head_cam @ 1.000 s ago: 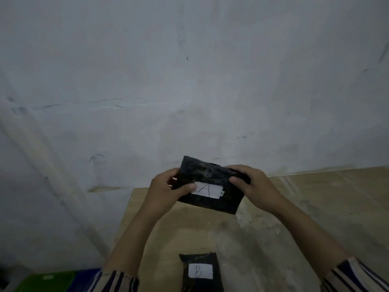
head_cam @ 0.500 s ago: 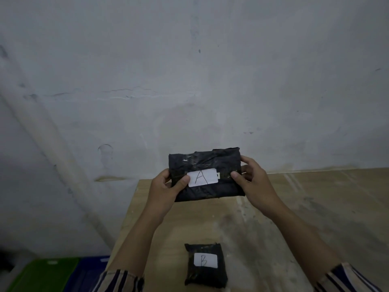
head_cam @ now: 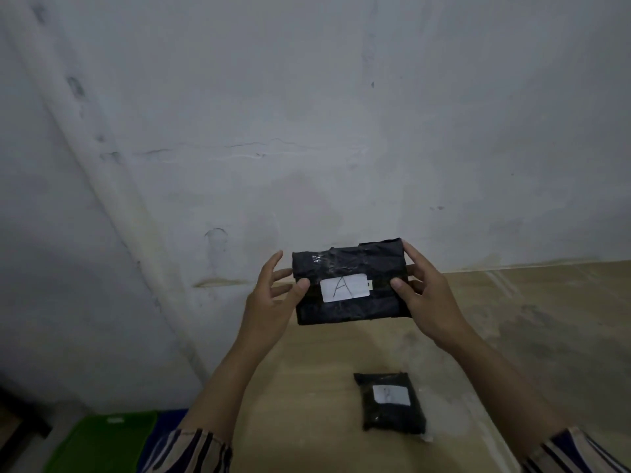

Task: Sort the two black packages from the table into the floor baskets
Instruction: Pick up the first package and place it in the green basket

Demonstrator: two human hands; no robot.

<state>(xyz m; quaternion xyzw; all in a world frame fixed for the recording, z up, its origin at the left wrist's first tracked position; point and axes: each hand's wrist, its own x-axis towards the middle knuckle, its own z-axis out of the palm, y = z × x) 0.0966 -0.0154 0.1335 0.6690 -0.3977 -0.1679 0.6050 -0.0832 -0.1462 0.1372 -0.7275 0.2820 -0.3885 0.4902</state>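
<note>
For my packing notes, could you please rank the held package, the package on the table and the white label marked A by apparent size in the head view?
1. Held package
2. Package on the table, though nearness makes this unsure
3. Label marked A

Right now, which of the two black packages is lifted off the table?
The package labelled A, held up between the left hand and right hand. The other package lies flat on the table.

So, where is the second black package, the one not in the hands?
It lies on the wooden table, lower centre of the head view, below the held package A.
</note>
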